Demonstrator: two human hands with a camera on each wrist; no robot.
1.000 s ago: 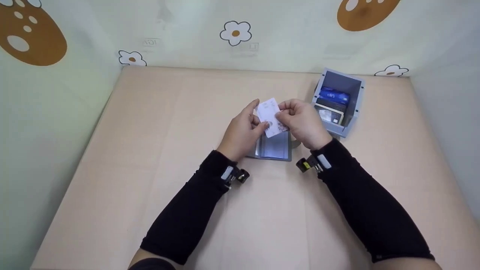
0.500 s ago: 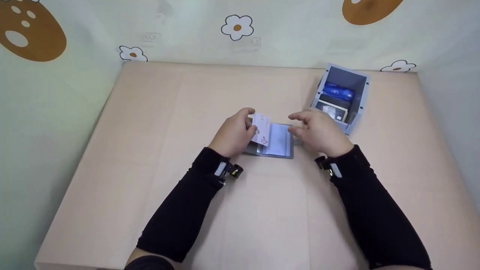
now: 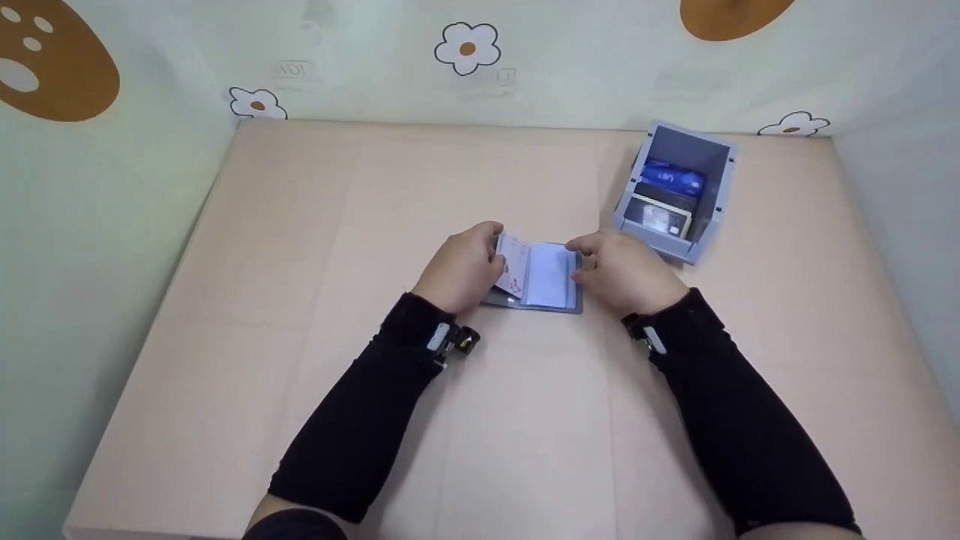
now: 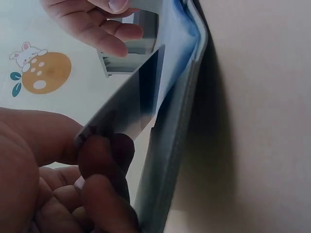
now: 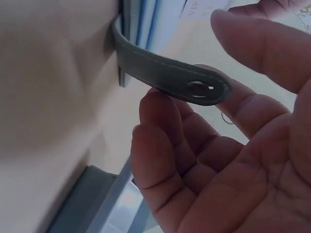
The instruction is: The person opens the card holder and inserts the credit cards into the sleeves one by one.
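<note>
A grey card holder (image 3: pixel 580 298) lies spread on the table, its clear sleeves (image 3: pixel 549 275) showing on the right half. My left hand (image 3: pixel 455 270) pinches a pale printed card (image 3: pixel 512 266) between thumb and fingers. That card (image 4: pixel 129 99) slants over the holder's left half, its far edge at the sleeves. My right hand (image 3: pixel 630 271) is at the holder's right edge, with thumb and fingers apart. In the right wrist view, the holder's stitched strap (image 5: pixel 155 70) with a metal snap reaches between thumb and fingers, its underside right at the fingertips.
Behind my right hand stands a grey open bin (image 3: pixel 679 250) holding a blue card (image 3: pixel 673 178) and a dark card with a pale border (image 3: pixel 660 217). A flower-patterned wall (image 3: pixel 375 67) borders the table (image 3: pixel 375 187) at the back.
Both hands held the card above the holder at first. The right hand let go and moved to the holder's right edge; the left hand brought the card down and leftward to the sleeves.
</note>
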